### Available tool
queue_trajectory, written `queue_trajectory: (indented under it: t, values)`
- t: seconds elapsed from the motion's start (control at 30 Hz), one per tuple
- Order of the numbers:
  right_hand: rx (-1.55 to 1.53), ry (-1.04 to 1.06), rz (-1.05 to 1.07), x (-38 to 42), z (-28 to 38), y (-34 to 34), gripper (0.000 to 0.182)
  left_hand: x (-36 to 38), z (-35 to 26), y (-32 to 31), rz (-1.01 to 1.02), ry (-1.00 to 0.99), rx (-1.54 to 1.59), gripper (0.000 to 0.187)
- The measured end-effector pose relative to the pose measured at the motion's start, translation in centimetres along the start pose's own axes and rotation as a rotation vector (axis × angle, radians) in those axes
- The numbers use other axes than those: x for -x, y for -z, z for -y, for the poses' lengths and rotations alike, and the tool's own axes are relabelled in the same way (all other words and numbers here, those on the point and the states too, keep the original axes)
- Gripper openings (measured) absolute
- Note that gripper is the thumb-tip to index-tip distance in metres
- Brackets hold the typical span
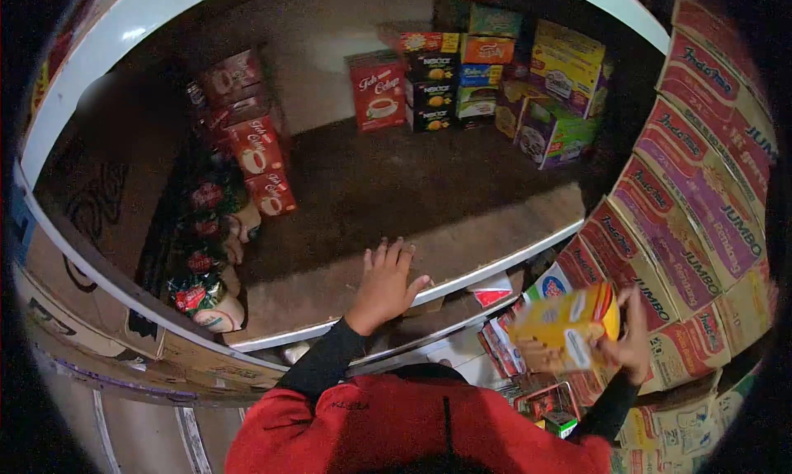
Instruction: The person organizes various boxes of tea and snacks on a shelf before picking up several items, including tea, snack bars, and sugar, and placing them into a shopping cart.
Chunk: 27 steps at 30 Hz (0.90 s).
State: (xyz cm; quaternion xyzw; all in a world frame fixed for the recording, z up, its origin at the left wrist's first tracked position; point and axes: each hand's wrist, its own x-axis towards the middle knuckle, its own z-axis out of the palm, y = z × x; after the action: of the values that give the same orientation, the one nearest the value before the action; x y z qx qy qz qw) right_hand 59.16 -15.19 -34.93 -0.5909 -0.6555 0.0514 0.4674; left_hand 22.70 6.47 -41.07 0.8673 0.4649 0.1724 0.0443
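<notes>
My left hand (pixel 387 280) lies flat on the front of the brown shelf (pixel 330 177), palm down with fingers spread, holding nothing. Off to the right, my right hand (pixel 630 342) grips a yellow box (pixel 561 330) by its right side. Motion blurs the box, so its lettering is unreadable. It is held in the air, below and beyond the shelf's front edge. Toward the back of the shelf stand a red Teh Celup box (pixel 379 94), a stack of black Nextar boxes (pixel 431 90) and a yellow box (pixel 567 66) resting on a purple-green one (pixel 554 133).
Red Teh Celup boxes (pixel 257 148) are piled at the shelf's left, beside several round-bottomed packs (pixel 216 305). Stacked Indomie cartons (pixel 668 218) form a wall on the right. A large brown carton (pixel 91 193) stands at left. Below my right arm sits a basket (pixel 551 404) with small packs.
</notes>
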Motion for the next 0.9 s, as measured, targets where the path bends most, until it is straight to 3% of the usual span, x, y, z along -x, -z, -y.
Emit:
queue_trajectory:
  t: [0.07,0.13,0.2,0.33,0.53,0.57,0.63,0.7,0.73,0.8,0.9]
  values:
    - [0.031,0.098,0.073,-6.6,3.1,-1.8,0.082,-0.1,0.3,-0.3,-0.057,0.008,0.109,0.064]
    - [0.131,0.383,0.144,-13.1,7.0,-4.8,0.083,-0.1,0.4,-0.2,-0.144,0.049,0.121,0.065]
    - [-0.016,0.767,0.105,-18.9,6.2,-10.0,0.076,0.0,0.4,0.0,-0.236,0.096,0.130,0.066]
    - [0.293,0.935,0.139,-25.6,9.5,-20.0,0.061,-0.2,0.7,0.4,-0.158,0.207,0.198,0.067]
    - [0.336,0.977,0.216,-33.0,10.1,-33.5,0.062,0.0,1.0,0.1,-0.276,0.202,0.136,0.066]
    - [0.359,0.990,0.195,-34.0,10.2,-35.2,0.059,0.0,1.3,0.1,-0.251,0.220,0.269,0.068]
    - [0.370,1.029,0.163,-36.8,9.2,-39.9,0.056,0.1,1.9,-1.0,-0.319,0.227,0.248,0.067]
    - [0.389,1.027,-0.062,-40.3,8.1,-45.6,0.046,-0.3,2.5,-1.4,-0.354,0.261,0.261,0.063]
    - [0.370,1.055,-0.071,-41.4,9.1,-45.8,0.046,-0.4,2.7,-1.9,-0.380,0.277,0.245,0.063]
    - [0.495,0.862,0.279,-43.4,11.3,-46.0,0.046,-0.9,3.3,-3.0,-0.415,0.321,0.056,0.062]
    - [0.360,0.803,0.066,-47.0,8.0,-54.5,0.049,-1.1,3.1,-2.0,-0.411,0.357,0.063,0.059]
